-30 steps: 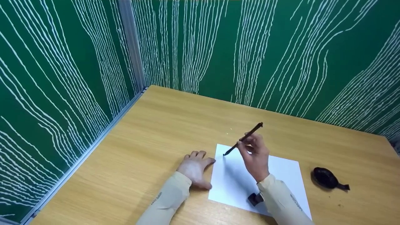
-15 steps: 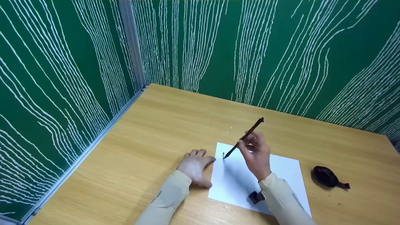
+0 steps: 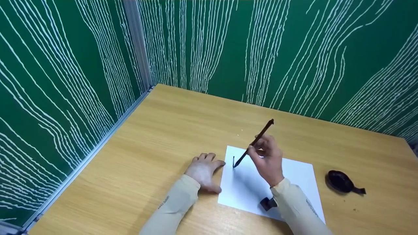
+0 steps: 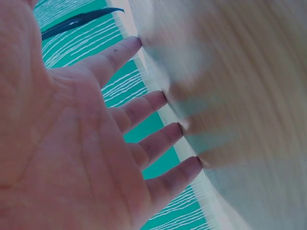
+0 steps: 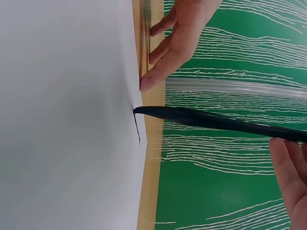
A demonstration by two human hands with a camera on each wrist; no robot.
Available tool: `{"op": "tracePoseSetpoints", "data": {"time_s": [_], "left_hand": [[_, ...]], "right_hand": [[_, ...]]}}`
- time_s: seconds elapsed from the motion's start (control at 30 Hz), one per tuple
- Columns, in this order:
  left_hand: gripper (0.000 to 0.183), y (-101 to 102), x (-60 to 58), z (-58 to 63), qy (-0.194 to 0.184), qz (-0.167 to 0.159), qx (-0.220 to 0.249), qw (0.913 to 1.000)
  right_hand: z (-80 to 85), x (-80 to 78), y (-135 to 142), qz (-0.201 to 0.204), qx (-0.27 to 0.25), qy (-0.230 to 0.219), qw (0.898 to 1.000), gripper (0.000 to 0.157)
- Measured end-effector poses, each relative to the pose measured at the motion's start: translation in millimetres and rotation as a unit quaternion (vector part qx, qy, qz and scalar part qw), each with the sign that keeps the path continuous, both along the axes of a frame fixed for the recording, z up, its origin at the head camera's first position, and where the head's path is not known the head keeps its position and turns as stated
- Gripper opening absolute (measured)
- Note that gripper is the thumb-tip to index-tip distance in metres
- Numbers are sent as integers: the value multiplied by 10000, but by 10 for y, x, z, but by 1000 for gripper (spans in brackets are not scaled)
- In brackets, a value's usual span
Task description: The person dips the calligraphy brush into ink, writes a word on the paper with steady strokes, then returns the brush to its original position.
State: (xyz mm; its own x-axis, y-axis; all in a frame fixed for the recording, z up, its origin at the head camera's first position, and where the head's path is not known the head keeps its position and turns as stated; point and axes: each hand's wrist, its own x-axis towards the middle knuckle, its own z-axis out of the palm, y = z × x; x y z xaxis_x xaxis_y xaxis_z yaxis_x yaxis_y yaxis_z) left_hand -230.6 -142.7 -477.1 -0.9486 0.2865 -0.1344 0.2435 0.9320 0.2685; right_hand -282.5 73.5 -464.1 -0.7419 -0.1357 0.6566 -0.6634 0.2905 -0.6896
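My right hand (image 3: 267, 163) pinches a long dark brush (image 3: 261, 135) near its middle, its upper end leaning right and away. In the right wrist view, the tip of the brush (image 5: 187, 116) touches the white paper (image 5: 57, 158) at one end of a thin black stroke (image 5: 137, 129). On the paper (image 3: 236, 192) in the head view, the stroke lies near the upper left corner. My left hand (image 3: 202, 173) has its fingers spread, with thumb and forefinger beside the paper's left edge. The fingertips of this hand (image 4: 72, 143) touch the tabletop in the left wrist view.
A black, spoon-shaped dish (image 3: 341, 181) lies right of the paper on the wooden table (image 3: 156, 140). Beside the right sleeve, a small black block (image 3: 267, 204) shows over the paper. Green walls (image 3: 228, 65) with white wavy lines border the table's back and left.
The brush tip has moved down the paper toward me, and the black stroke has grown from a dot to a short line. My left hand has stayed beside the paper.
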Motion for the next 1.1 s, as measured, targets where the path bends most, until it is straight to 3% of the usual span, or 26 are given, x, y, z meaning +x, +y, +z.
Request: {"op": "tracePoseSetpoints", "data": {"time_s": [0.57,0.87,1.1], "left_hand": [[90,-9,-3,-1,40,18,19,10000],[90,-1,5,7,18,13,-63,10000],[90,11,-1,11,-24,59,-67,10000]], "right_hand": [[24,52,9,214,-26,52,9998,34],[34,-39,31,-303,-660,422,9965,30],[-51,-110,35,-93,-511,382,9979,26]]}}
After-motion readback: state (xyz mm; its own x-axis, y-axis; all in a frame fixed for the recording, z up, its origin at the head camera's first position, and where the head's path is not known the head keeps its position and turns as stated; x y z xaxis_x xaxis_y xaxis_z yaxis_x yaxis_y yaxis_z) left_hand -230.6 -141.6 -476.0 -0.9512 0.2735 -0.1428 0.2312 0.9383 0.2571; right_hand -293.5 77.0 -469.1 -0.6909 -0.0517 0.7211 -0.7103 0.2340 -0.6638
